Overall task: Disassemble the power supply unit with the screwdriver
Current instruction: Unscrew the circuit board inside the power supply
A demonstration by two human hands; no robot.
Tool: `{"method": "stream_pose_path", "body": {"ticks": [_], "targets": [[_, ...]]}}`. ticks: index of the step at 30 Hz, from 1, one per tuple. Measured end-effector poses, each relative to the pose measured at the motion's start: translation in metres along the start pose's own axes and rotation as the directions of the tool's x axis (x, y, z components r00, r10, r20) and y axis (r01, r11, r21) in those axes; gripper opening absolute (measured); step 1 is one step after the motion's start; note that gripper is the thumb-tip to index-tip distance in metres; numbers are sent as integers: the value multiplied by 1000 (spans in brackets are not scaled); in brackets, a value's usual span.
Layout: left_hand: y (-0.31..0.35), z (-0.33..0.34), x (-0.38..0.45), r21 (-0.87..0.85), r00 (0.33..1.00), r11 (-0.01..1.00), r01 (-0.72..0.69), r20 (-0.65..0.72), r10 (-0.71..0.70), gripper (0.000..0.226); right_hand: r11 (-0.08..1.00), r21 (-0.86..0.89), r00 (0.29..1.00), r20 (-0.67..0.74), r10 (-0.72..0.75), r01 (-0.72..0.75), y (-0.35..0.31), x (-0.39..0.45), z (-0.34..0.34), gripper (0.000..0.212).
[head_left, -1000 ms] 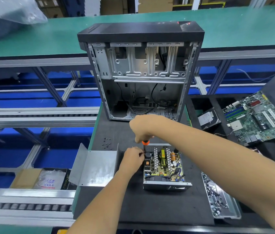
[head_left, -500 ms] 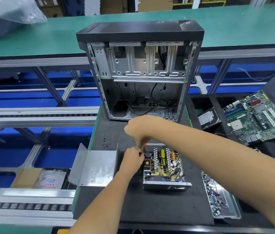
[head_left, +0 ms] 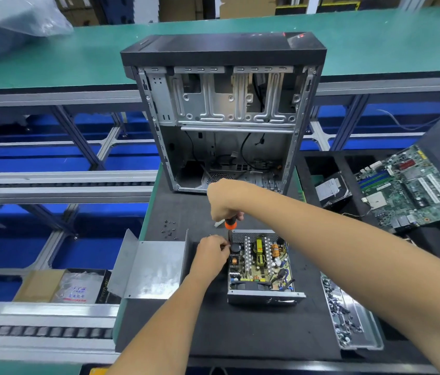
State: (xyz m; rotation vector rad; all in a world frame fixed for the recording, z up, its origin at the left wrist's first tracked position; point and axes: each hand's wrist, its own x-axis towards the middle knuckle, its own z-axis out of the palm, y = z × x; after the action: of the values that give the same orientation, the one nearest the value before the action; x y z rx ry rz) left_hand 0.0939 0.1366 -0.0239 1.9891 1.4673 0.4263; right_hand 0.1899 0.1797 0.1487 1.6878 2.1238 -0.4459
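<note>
My right hand [head_left: 225, 201] gripped the screwdriver [head_left: 230, 226] upright at the far-left corner of the open power supply unit [head_left: 260, 266], mid-worktop [head_left: 213, 334]. My left hand [head_left: 211, 253] pinched beside the shaft tip; what it held I couldn't tell.

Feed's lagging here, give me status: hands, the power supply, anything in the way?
Right hand grips screwdriver, upright at power supply unit left rear corner. Left hand pinches at the shaft tip. Cover off, lying left. Nothing blocking.
</note>
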Motion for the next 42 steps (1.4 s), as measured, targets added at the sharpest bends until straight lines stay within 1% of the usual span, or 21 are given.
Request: {"method": "stream_pose_path", "body": {"ticks": [2,4,7,11,17,20,27,31,35,38,42], "targets": [[0,0,0,-4,1000,1000,-2,-3,2,15,994,-80,997,-5,-82,81,1,-4,1,33],[1,0,0,-1,1000,1000,-5,-9,5,16,984,-123,992,8,-129,129,3,-5,2,29],[0,1,0,-18,1000,1000,4,-30,-4,16,975,-142,985,4,-172,171,5,-7,0,30],[-1,2,-1,-37,998,999,28,-49,-30,16,967,-167,981,-11,-195,191,7,-11,-1,31],[-1,1,-1,-27,999,1000,9,-34,-10,16,963,-190,977,-56,-204,190,4,-12,3,38],[-1,2,-1,-17,1000,1000,-5,-27,4,15,965,-179,976,-68,-207,192,0,-11,6,36],[0,0,-3,-9,998,999,-52,-37,51,14,990,-87,994,11,-109,109,-1,-3,1,34],[-1,0,-4,-16,996,997,-78,-48,77,16,998,18,998,39,-56,55,4,2,-1,32],[-2,1,-3,-8,997,998,-65,-38,65,16,996,-33,995,44,-85,86,4,5,1,35],[0,0,-5,3,998,998,-62,-22,63,17,979,-133,988,11,-152,152,4,3,5,34],[-1,2,-4,-30,998,999,-31,-51,30,14,951,-217,974,-8,-227,220,6,0,6,31]]}}
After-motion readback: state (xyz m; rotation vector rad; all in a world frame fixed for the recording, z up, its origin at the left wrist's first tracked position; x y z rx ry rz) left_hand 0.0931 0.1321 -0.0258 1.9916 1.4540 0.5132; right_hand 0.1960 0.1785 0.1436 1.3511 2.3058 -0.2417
